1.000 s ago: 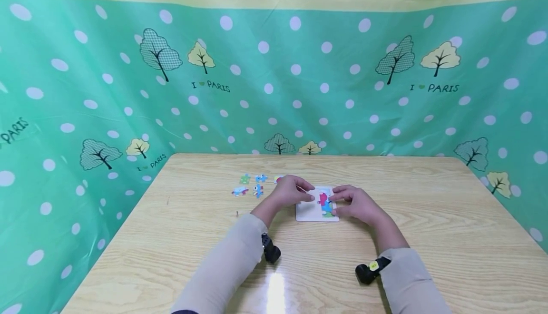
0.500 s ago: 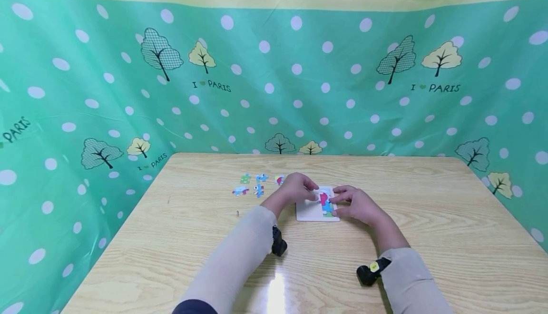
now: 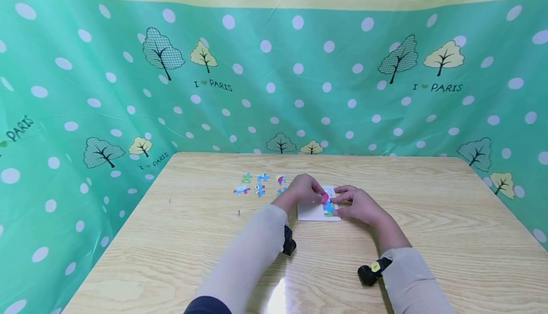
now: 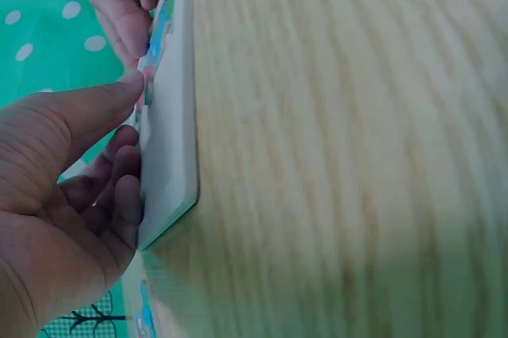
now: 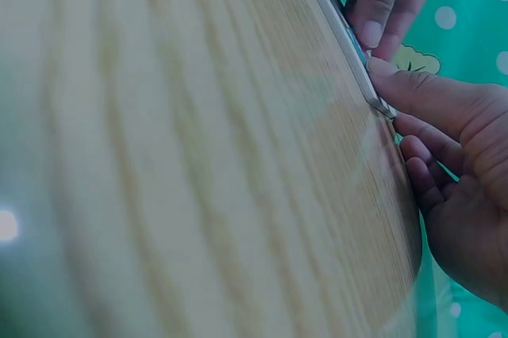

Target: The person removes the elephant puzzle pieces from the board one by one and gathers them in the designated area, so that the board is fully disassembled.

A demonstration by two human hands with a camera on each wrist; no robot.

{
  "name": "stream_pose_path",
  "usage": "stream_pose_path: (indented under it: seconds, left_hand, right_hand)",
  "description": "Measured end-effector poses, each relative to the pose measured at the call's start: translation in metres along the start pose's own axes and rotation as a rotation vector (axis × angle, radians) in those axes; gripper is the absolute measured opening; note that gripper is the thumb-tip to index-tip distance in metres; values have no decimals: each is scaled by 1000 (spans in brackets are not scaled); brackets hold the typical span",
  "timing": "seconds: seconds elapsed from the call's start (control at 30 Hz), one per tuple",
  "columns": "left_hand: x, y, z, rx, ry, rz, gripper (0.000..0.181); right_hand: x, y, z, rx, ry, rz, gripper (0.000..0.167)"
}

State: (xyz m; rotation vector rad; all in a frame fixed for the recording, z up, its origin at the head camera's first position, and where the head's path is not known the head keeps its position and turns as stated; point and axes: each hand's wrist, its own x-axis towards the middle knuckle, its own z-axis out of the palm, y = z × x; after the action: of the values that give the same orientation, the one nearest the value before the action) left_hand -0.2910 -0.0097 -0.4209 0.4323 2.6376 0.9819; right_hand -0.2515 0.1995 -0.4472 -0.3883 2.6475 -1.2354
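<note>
Your left hand (image 3: 304,189) is positioned over the white puzzle tray (image 3: 309,212), with its thumb and index fingertip close together at the pink-red part of the fitted jigsaw pieces (image 3: 328,207); the remaining fingers are bent inward. You cannot tell from these views whether a piece is pinched between that thumb and finger. Your right hand (image 3: 357,204) is at the right side of the tray, fingers and thumb spread apart, the thumb touching the near right corner and a fingertip reaching onto the pieces. The tray lies flat on the wood-grain table (image 3: 171,257), between your two hands; its fitted pieces, coloured pink-red, blue and green, occupy the right-hand part, and bare white surface is exposed at the near left. To the left of the tray, six loose pieces lie apart in two rows. Far row, left to right: a green piece (image 3: 246,178), a blue piece (image 3: 262,177) and a red-and-yellow piece (image 3: 280,179). Near row: a pale blue-and-pink piece (image 3: 241,190), a blue eye piece (image 3: 259,189) and a blue-green piece (image 3: 281,191) just beside your left wrist. A black wrist camera (image 3: 289,242) is fitted at each light-coloured sleeve (image 3: 252,242). Behind the table hangs a green polka-dot cloth (image 3: 239,109) printed with trees
</note>
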Motion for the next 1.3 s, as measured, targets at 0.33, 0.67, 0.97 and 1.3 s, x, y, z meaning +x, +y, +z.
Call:
stream_pose_path:
  seconds: [0.33,0.67,0.97,1.3]
  left_hand:
    - [1,-1,3,-7,0,-21,14]
    - [3,-4,8,-3,30,-12,15]
    - [6,-9,9,25,50,52,14]
    - [8,-10,10,25,73,103,6]
  right_hand:
    - [0,0,0,-3,-3,-3,32]
    - [1,1,0,-5,-4,3,34]
    - [1,0,0,-4,-6,-14,36]
    - [1,0,0,-4,-18,-20,36]
